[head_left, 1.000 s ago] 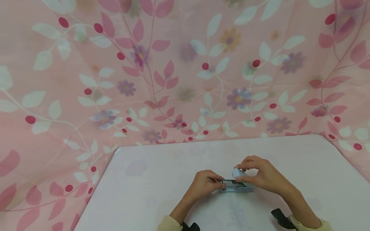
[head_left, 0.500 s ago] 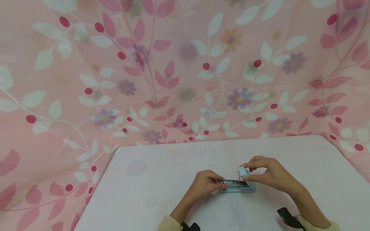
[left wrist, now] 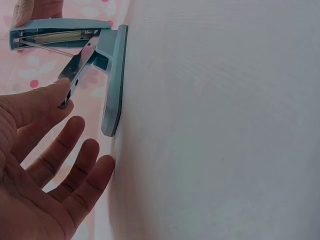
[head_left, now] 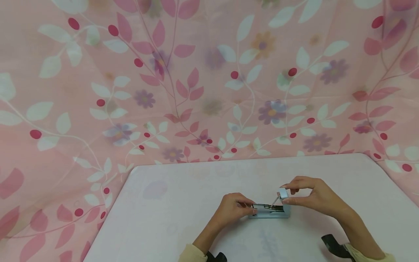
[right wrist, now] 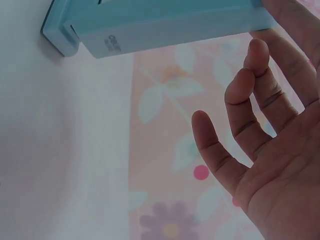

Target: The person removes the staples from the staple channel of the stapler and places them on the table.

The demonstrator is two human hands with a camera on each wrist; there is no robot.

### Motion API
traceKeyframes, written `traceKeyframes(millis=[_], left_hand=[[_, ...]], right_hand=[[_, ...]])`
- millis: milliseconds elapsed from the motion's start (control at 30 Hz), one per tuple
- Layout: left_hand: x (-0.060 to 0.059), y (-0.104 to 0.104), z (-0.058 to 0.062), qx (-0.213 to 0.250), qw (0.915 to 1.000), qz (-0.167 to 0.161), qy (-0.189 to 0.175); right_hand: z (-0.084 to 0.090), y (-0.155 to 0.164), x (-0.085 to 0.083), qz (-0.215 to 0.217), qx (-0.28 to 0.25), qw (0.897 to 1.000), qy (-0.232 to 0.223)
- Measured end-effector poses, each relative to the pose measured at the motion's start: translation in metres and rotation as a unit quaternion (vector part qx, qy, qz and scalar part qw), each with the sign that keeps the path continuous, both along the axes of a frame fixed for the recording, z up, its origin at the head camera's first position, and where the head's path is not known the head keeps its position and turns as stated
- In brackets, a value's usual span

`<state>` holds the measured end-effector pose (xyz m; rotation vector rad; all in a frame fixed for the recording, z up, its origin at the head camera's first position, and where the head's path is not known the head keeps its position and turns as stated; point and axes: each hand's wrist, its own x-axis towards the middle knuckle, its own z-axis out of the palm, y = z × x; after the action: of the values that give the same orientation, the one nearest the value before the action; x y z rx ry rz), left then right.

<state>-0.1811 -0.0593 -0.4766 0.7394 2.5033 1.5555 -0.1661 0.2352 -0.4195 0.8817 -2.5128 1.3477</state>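
Observation:
A light blue stapler [left wrist: 114,80] stands on the white table with its top cover [right wrist: 175,25] swung up from the base. My left hand [head_left: 233,208] pinches the tip of the metal staple channel [left wrist: 76,75] between thumb and index finger, its other fingers spread. That channel slants up from the base, and a thin rod runs from it to the raised cover. At the cover's free end, my right hand [head_left: 319,195] holds it between thumb and fingers. In the right wrist view the remaining right fingers hang loosely bent below the cover.
The white table [head_left: 183,189] spreads around the stapler, with its far edge behind the hands. Beyond it hangs a pink cloth [head_left: 203,91] printed with leaves and flowers. Black wrist mounts [head_left: 337,247] sit near both sleeves.
My right hand has moved to the right, swinging the stapler's cover further up and back, so the rod beneath it shows more. The left hand stays nearly in place on the channel.

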Motion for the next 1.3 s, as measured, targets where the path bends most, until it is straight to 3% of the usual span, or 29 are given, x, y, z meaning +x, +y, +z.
traceKeyframes(millis=[267, 633, 867, 1300], left_hand=[[0.0, 0.0, -0.001, -0.004, 1.0, -0.004, 0.006], [0.001, 0.001, 0.001, -0.009, 1.0, 0.0, 0.002], [0.002, 0.0, -0.001, -0.003, 1.0, 0.001, -0.008], [0.0, -0.001, -0.003, -0.01, 0.9999, -0.001, 0.005]], right_hand=[[0.001, 0.011, 0.003, -0.018, 0.011, 1.0, -0.002], [0.0, 0.028, 0.005, -0.003, -0.012, 1.0, 0.02], [-0.001, 0.044, 0.008, -0.015, 0.01, 1.0, 0.017], [-0.013, 0.078, 0.01, -0.056, 0.067, 0.996, -0.035]])
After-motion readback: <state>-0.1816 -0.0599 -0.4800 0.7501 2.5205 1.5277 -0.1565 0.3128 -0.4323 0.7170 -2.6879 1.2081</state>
